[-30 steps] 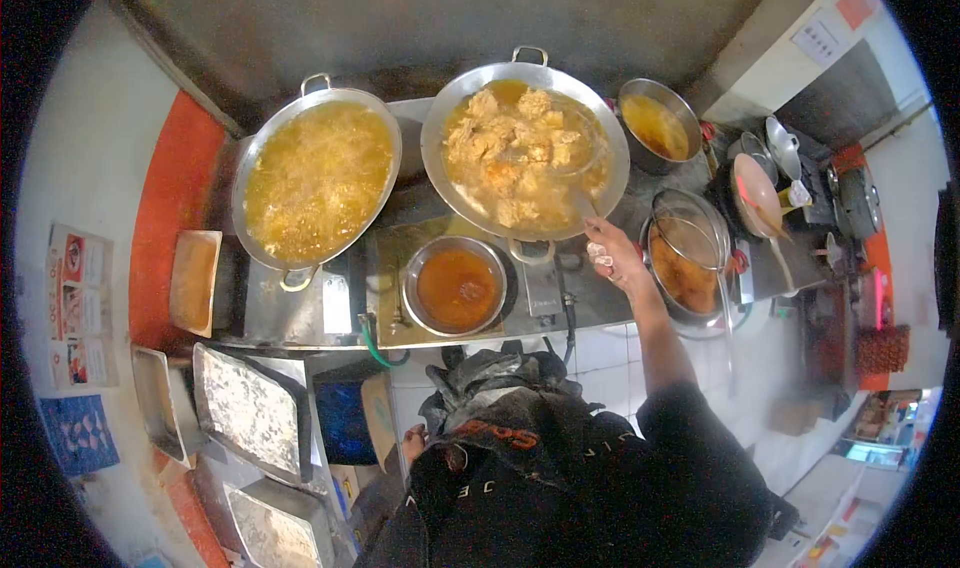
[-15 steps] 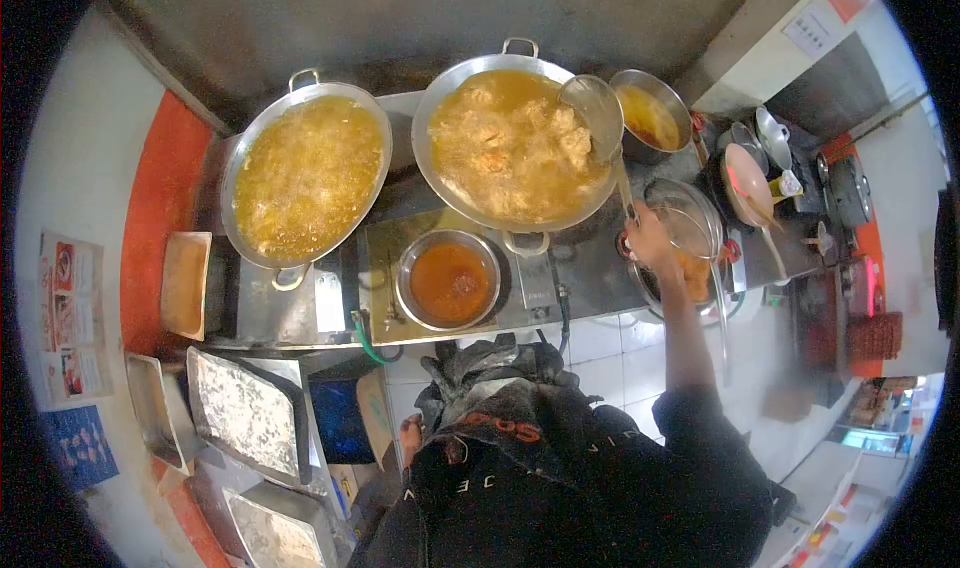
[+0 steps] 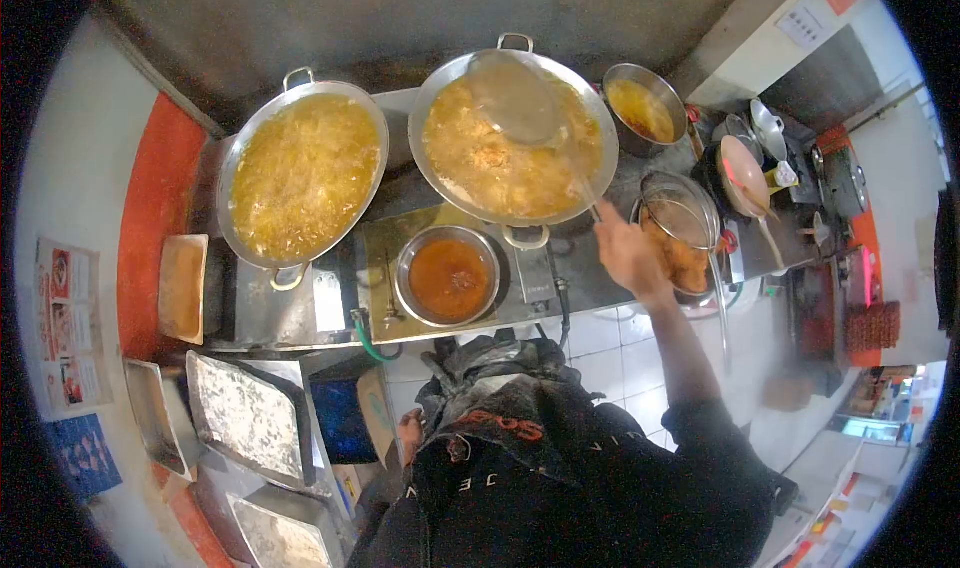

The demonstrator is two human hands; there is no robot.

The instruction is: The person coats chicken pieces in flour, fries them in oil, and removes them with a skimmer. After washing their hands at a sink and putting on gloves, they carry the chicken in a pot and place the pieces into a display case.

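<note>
My right hand (image 3: pixel 628 253) is wrapped round the handle of a round strainer (image 3: pixel 515 98), whose blurred head is over the far part of the middle wok (image 3: pixel 425 173). Pale fried pieces (image 3: pixel 490 156) float in that wok's bubbling oil. Low beside my body hangs my left hand (image 3: pixel 410 428), partly hidden by the dark clothing; its fingers are too small to make out. Nearer me than the woks, a metal bowl (image 3: pixel 402 286) holds orange-brown liquid.
A second wok (image 3: pixel 228 183) of bubbling oil is at the left. To the right are a small oil pot (image 3: pixel 675 98), a basket (image 3: pixel 712 218) over browned food, and a pink pan (image 3: pixel 745 168). Floury trays (image 3: pixel 245 413) lie lower left.
The strainer head has swung left from the middle wok's right rim to over its far part. My right hand has shifted slightly left and nearer my body.
</note>
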